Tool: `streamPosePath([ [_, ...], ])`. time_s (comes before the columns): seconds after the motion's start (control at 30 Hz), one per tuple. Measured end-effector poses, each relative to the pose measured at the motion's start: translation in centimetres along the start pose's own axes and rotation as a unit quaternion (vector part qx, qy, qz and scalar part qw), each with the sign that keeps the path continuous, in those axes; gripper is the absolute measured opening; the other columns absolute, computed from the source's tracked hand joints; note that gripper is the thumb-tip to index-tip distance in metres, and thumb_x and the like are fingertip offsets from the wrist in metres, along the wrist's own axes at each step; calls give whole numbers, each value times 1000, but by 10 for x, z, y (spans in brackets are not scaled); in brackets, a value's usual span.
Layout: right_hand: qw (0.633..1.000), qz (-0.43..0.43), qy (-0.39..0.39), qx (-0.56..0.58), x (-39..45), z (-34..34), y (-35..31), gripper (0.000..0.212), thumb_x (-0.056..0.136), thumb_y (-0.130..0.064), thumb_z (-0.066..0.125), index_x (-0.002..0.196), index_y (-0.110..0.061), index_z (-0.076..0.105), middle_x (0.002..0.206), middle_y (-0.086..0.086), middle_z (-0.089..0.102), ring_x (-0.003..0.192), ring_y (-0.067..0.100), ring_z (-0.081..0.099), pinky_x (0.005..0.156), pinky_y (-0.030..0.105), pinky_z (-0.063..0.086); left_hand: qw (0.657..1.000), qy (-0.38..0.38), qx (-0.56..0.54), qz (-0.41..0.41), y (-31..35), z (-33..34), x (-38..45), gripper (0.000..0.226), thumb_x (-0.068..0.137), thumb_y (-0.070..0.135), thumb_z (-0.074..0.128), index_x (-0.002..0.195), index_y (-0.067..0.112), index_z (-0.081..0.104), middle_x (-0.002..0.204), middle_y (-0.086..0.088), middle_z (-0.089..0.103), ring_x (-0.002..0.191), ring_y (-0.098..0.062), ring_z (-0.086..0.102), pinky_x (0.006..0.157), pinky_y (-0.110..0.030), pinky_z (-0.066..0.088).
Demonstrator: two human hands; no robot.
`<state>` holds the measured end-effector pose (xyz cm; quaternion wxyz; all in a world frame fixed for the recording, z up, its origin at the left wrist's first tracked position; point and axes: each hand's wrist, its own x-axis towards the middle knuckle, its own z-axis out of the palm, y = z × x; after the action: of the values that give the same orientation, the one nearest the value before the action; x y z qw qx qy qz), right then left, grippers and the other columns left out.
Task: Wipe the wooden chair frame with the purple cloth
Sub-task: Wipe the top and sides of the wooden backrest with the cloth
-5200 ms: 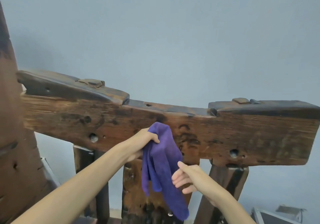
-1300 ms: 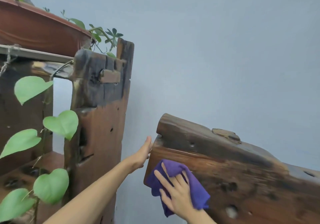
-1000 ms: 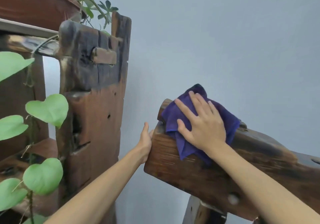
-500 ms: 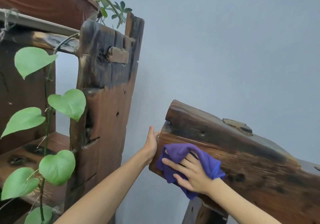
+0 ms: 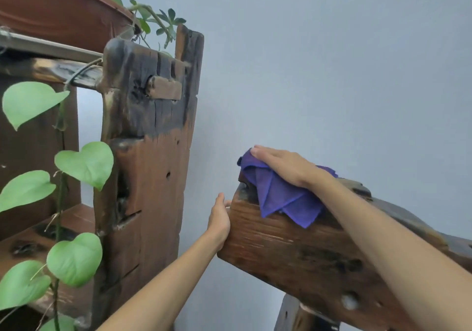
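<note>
The dark wooden chair frame's top rail (image 5: pixel 288 251) runs from the middle of the view down to the right. The purple cloth (image 5: pixel 278 194) is draped over the rail's left end, hanging onto its front face. My right hand (image 5: pixel 286 166) lies flat on top of the cloth, pressing it on the rail's upper edge. My left hand (image 5: pixel 219 219) grips the rail's left end face, fingers wrapped behind it. A chair leg (image 5: pixel 298 314) shows below the rail.
A tall rough wooden shelf post (image 5: pixel 150 151) stands just left of the rail, a narrow gap between them. A vine with heart-shaped green leaves (image 5: pixel 84 164) hangs down the left side. A brown planter (image 5: pixel 56 11) sits on top. A plain grey wall (image 5: pixel 332 62) is behind.
My right hand has carried the cloth from the rail's front face up onto its top edge. My left hand has stayed on the rail's end.
</note>
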<state>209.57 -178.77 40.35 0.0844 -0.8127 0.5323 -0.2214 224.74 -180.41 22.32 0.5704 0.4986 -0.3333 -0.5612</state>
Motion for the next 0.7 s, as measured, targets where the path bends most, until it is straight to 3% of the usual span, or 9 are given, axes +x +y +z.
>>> streamPosePath([
  [0.1, 998, 56, 17, 8, -12, -7, 19, 54, 98, -72, 28, 137, -49, 58, 150, -7, 56, 136, 27, 51, 109, 44, 39, 992, -25, 119, 28, 8, -10, -12, 71, 104, 59, 13, 117, 15, 67, 115, -11, 73, 104, -27, 68, 103, -43, 49],
  [0.17, 987, 61, 113, -92, -30, 2, 30, 53, 98, -69, 19, 128, -52, 58, 136, -7, 66, 123, 30, 60, 86, 43, 43, 978, -40, 195, 60, 17, -21, -18, 60, 105, 56, 17, 121, 19, 62, 123, -7, 67, 110, -24, 63, 100, -43, 46],
  [0.23, 957, 1, 235, -168, -51, 17, 37, 51, 100, -66, 17, 130, -52, 56, 132, -14, 68, 121, 22, 63, 76, 39, 46, 964, -20, 236, 118, 37, -25, -23, 52, 107, 50, 23, 122, 18, 60, 131, -7, 62, 117, -26, 58, 103, -46, 45],
  [0.3, 924, -86, 313, -200, -68, 33, 46, 45, 104, -59, 29, 141, -50, 54, 140, -17, 64, 127, 12, 61, 85, 36, 53, 953, 6, 227, 203, 69, -14, -32, 47, 106, 47, 27, 120, 16, 60, 131, -9, 63, 114, -25, 58, 104, -46, 45],
  [0.37, 899, -156, 356, -202, -84, 50, 65, 44, 105, -49, 43, 148, -42, 51, 147, -10, 59, 131, 13, 58, 100, 35, 49, 928, 14, 225, 298, 107, 12, -41, 50, 97, 51, 30, 113, 15, 62, 121, -9, 67, 109, -25, 59, 102, -47, 46],
  [0.47, 867, -182, 391, -252, -103, 68, 107, 49, 103, -41, 50, 152, -36, 47, 158, 0, 47, 145, 20, 45, 114, 38, 33, 850, -18, 327, 412, 148, 53, -50, 57, 87, 57, 28, 104, 20, 67, 111, 2, 71, 106, -22, 58, 90, -40, 42],
  [0.53, 857, -160, 382, -306, -118, 79, 136, 50, 104, -41, 45, 154, -36, 44, 162, 5, 41, 151, 24, 35, 119, 39, 24, 788, -38, 451, 418, 154, 69, -45, 59, 92, 56, 24, 96, 19, 70, 108, 3, 70, 106, -24, 57, 88, -39, 42],
  [0.6, 863, -117, 367, -327, -137, 100, 163, 48, 106, -42, 35, 153, -35, 42, 156, 10, 48, 146, 29, 39, 121, 41, 20, 744, -25, 555, 371, 151, 75, -35, 62, 98, 59, 18, 85, 17, 62, 106, -5, 67, 100, -32, 54, 84, -42, 42],
  [0.7, 888, -22, 337, -313, -171, 147, 184, 45, 108, -43, 23, 145, -33, 47, 141, 15, 63, 132, 35, 46, 121, 44, 17, 739, -17, 586, 333, 148, 76, -30, 58, 99, 60, 14, 101, 23, 58, 117, -3, 63, 102, -32, 53, 84, -43, 37],
])
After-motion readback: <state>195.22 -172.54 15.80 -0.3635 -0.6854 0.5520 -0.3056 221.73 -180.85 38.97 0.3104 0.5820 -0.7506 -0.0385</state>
